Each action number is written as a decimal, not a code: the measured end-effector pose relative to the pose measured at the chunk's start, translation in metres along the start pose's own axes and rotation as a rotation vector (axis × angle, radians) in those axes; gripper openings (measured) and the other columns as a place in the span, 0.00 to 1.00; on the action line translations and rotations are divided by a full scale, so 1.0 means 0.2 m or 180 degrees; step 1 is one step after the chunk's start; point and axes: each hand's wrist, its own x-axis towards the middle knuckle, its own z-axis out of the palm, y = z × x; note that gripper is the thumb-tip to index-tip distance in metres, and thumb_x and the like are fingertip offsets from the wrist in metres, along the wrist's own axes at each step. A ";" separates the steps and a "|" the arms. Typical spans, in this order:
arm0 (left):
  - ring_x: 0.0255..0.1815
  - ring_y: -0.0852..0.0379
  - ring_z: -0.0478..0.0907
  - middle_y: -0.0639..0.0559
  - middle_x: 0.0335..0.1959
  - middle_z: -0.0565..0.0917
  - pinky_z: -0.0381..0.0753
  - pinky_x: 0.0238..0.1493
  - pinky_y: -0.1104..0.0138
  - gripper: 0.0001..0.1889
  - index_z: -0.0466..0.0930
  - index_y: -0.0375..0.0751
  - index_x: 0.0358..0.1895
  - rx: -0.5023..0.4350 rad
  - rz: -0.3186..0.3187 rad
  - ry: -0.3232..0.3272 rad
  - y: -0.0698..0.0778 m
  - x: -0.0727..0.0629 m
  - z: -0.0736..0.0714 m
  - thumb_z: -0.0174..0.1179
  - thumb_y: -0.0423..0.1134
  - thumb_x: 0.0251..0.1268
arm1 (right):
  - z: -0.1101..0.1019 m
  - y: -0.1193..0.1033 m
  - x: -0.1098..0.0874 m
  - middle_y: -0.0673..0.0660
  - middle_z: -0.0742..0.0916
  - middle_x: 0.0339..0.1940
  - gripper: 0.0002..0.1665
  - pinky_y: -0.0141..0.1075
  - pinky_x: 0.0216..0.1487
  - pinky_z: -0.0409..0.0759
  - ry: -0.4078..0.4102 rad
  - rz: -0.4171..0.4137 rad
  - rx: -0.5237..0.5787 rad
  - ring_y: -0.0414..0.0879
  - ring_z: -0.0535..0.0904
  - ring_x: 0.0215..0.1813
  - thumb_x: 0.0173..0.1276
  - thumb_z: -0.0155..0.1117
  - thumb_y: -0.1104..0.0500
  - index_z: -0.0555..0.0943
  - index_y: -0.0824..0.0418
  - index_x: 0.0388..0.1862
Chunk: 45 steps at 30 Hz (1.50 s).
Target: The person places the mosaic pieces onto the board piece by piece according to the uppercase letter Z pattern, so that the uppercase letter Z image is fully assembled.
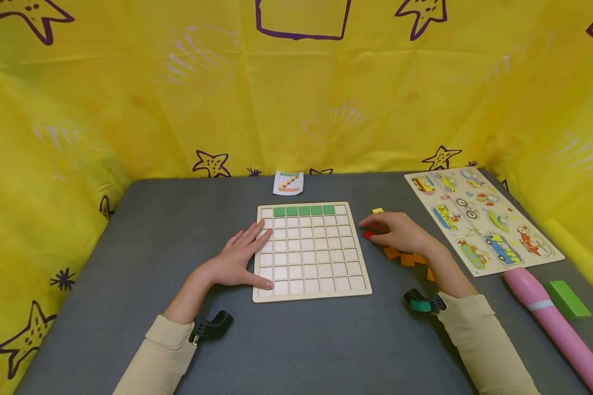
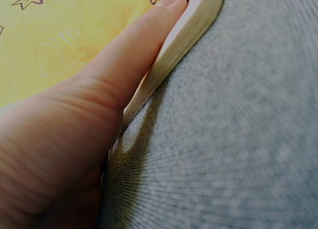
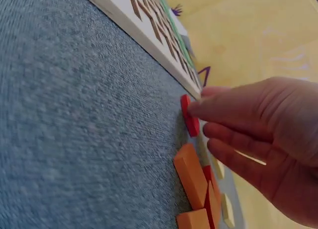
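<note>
- The grid board (image 1: 308, 257) lies flat between the two hands, its left edge under the left hand and its right edge just beside the right fingertips; set there, it seems within easy reach of both.
- The left hand (image 1: 234, 260) is spread wide, thumb resting near the board's near corner and fingers on its left edge, probably to keep the board from sliding.
- The right hand (image 1: 400, 233) is drawn narrow, pinching a red tile (image 3: 189, 115) between thumb and fingers; the far side of the pinch is hidden. A tip grip seems to suit so thin a piece.
- Five green tiles (image 1: 303, 210) sit in the board's far row, beyond the left fingers, with the end squares bare, which seems to match the card's top line.
- The small card (image 1: 288, 183) lies past the board, ahead of both hands, likely so that neither arm covers it.
- Orange tiles (image 1: 407, 260) lie loose under the right hand and wrist, and a yellow tile (image 1: 378, 210) just beyond its fingers, presumably kept on that side for short reaches.
- Right of the right arm lie a picture puzzle (image 1: 484, 219), a pink stick (image 1: 558, 329) and a green block (image 1: 567, 299), apparently set aside.
</note>
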 end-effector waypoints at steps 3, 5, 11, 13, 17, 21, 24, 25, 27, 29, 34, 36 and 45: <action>0.79 0.43 0.32 0.42 0.80 0.37 0.35 0.71 0.43 0.61 0.43 0.42 0.79 -0.0016 -0.0005 0.0006 0.00 0.00 0.00 0.69 0.66 0.48 | 0.00 0.00 0.00 0.56 0.86 0.47 0.20 0.49 0.51 0.78 0.0099 0.0070 -0.0065 0.51 0.81 0.48 0.61 0.73 0.62 0.83 0.63 0.52; 0.79 0.43 0.32 0.42 0.80 0.37 0.35 0.71 0.44 0.61 0.43 0.42 0.79 -0.0015 -0.0007 0.0002 0.00 0.00 -0.01 0.69 0.66 0.48 | -0.01 0.01 0.00 0.56 0.86 0.44 0.19 0.47 0.48 0.78 0.0125 0.0121 -0.0147 0.50 0.80 0.44 0.60 0.74 0.60 0.83 0.63 0.49; 0.79 0.43 0.32 0.42 0.80 0.37 0.36 0.71 0.43 0.61 0.43 0.41 0.79 -0.0010 -0.0018 -0.0010 0.00 0.00 -0.01 0.69 0.67 0.48 | -0.02 0.02 -0.01 0.53 0.85 0.36 0.16 0.38 0.39 0.74 0.0123 0.0133 -0.0239 0.46 0.75 0.35 0.58 0.76 0.58 0.84 0.62 0.44; 0.79 0.43 0.32 0.42 0.80 0.37 0.36 0.71 0.43 0.61 0.44 0.41 0.79 -0.0014 -0.0019 -0.0016 0.00 0.00 -0.01 0.69 0.66 0.48 | -0.02 0.02 -0.02 0.53 0.85 0.36 0.16 0.37 0.37 0.73 0.0137 0.0136 -0.0199 0.45 0.74 0.34 0.58 0.76 0.57 0.85 0.61 0.43; 0.79 0.42 0.33 0.42 0.80 0.37 0.36 0.71 0.43 0.61 0.44 0.41 0.79 -0.0025 -0.0013 -0.0027 0.00 0.00 -0.01 0.69 0.65 0.49 | -0.01 0.03 -0.02 0.52 0.85 0.36 0.15 0.36 0.37 0.73 0.0163 0.0165 -0.0169 0.44 0.74 0.34 0.59 0.76 0.57 0.85 0.61 0.44; 0.79 0.42 0.33 0.42 0.80 0.37 0.35 0.71 0.43 0.61 0.44 0.41 0.79 -0.0014 -0.0019 -0.0026 0.00 0.00 0.00 0.69 0.66 0.49 | -0.01 0.04 -0.02 0.52 0.85 0.36 0.15 0.36 0.37 0.73 0.0187 0.0138 -0.0160 0.45 0.74 0.34 0.59 0.76 0.58 0.85 0.61 0.44; 0.79 0.43 0.33 0.42 0.80 0.37 0.36 0.71 0.43 0.61 0.44 0.41 0.79 -0.0009 -0.0023 -0.0022 0.00 0.01 0.00 0.69 0.66 0.49 | 0.00 0.05 -0.02 0.51 0.85 0.35 0.15 0.36 0.35 0.73 0.0230 0.0140 -0.0173 0.44 0.74 0.33 0.59 0.76 0.57 0.85 0.60 0.43; 0.79 0.43 0.33 0.42 0.80 0.37 0.36 0.71 0.43 0.61 0.44 0.42 0.79 -0.0008 -0.0025 -0.0023 0.00 0.00 0.00 0.69 0.67 0.48 | 0.00 0.05 -0.01 0.51 0.85 0.34 0.14 0.35 0.35 0.73 0.0250 0.0157 -0.0191 0.44 0.74 0.33 0.59 0.75 0.56 0.85 0.60 0.42; 0.79 0.43 0.33 0.43 0.80 0.37 0.36 0.71 0.43 0.61 0.43 0.42 0.79 -0.0004 -0.0026 -0.0021 0.00 0.00 0.00 0.69 0.67 0.48 | 0.01 0.05 -0.01 0.49 0.85 0.33 0.14 0.36 0.35 0.73 0.0287 0.0200 -0.0223 0.43 0.75 0.32 0.59 0.75 0.54 0.86 0.59 0.42; 0.79 0.43 0.33 0.43 0.80 0.37 0.36 0.71 0.43 0.61 0.43 0.42 0.79 -0.0003 -0.0026 -0.0019 0.00 0.00 0.00 0.69 0.67 0.48 | 0.01 0.05 0.00 0.48 0.85 0.31 0.13 0.37 0.35 0.74 0.0335 0.0241 -0.0241 0.43 0.76 0.31 0.60 0.74 0.53 0.86 0.58 0.41; 0.79 0.43 0.32 0.42 0.80 0.36 0.36 0.71 0.43 0.61 0.43 0.42 0.79 -0.0006 0.0000 -0.0020 0.00 0.01 -0.01 0.69 0.66 0.49 | 0.03 0.02 0.02 0.48 0.86 0.31 0.13 0.38 0.36 0.76 0.0487 0.0160 -0.0192 0.42 0.78 0.32 0.62 0.73 0.54 0.85 0.58 0.41; 0.79 0.43 0.32 0.42 0.80 0.36 0.35 0.71 0.43 0.61 0.43 0.41 0.79 -0.0014 0.0006 -0.0018 0.00 0.00 0.00 0.69 0.66 0.49 | 0.04 0.00 0.05 0.49 0.86 0.31 0.13 0.37 0.36 0.76 0.0518 0.0096 -0.0137 0.43 0.78 0.32 0.61 0.73 0.55 0.85 0.59 0.42; 0.79 0.42 0.33 0.41 0.80 0.37 0.36 0.71 0.43 0.60 0.44 0.41 0.79 -0.0008 0.0019 0.0012 0.01 0.00 0.00 0.69 0.65 0.49 | 0.11 -0.12 0.25 0.51 0.84 0.29 0.14 0.37 0.34 0.73 0.0310 -0.0132 -0.0175 0.45 0.74 0.32 0.60 0.74 0.59 0.84 0.62 0.43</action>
